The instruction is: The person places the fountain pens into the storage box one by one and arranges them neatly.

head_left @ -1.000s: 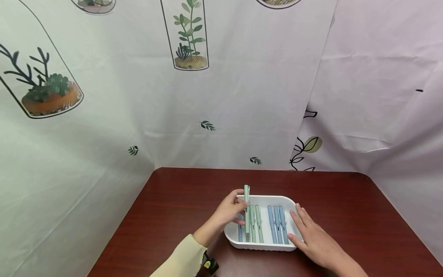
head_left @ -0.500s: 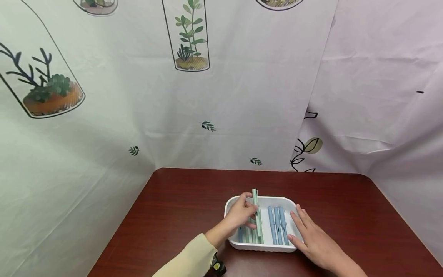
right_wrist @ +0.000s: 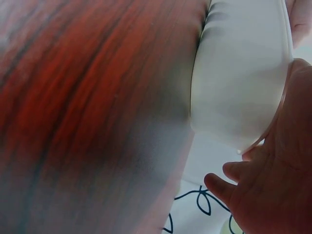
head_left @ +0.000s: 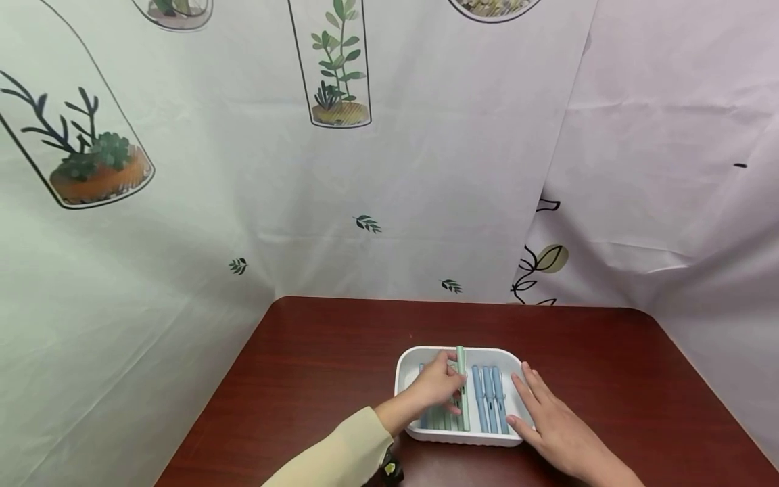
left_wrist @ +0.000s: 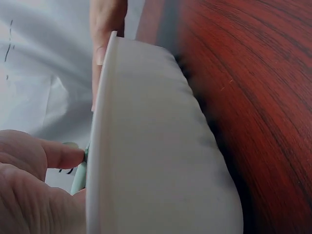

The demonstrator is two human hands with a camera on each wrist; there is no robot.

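My left hand [head_left: 437, 382] pinches a light green pen [head_left: 460, 362] between thumb and fingers, low over the white tray [head_left: 421, 350]. In the left wrist view, only part of that green pen [left_wrist: 79, 179] shows, between the thumb and fingers above the tray's rim. Other green pens [head_left: 439, 421] lie in the tray just left of it, mostly covered by the hand. A blue pen [head_left: 422, 418] lies at their left, partly hidden. Three blue pens [head_left: 489, 399] lie side by side in the right half. With fingers straight, my right hand [head_left: 556, 423] rests on the tray's right rim.
The tray stands on a dark red-brown wooden table [head_left: 328, 358]. A white cloth [head_left: 414, 176] with printed plants hangs behind and at both sides of the table. A dark wrist device [head_left: 389, 467] sits below the left sleeve [head_left: 341, 450].
My left hand has carried the green pen rightward and lowered it into the tray, beside the other green pens. The right hand has stayed at the tray's right rim.
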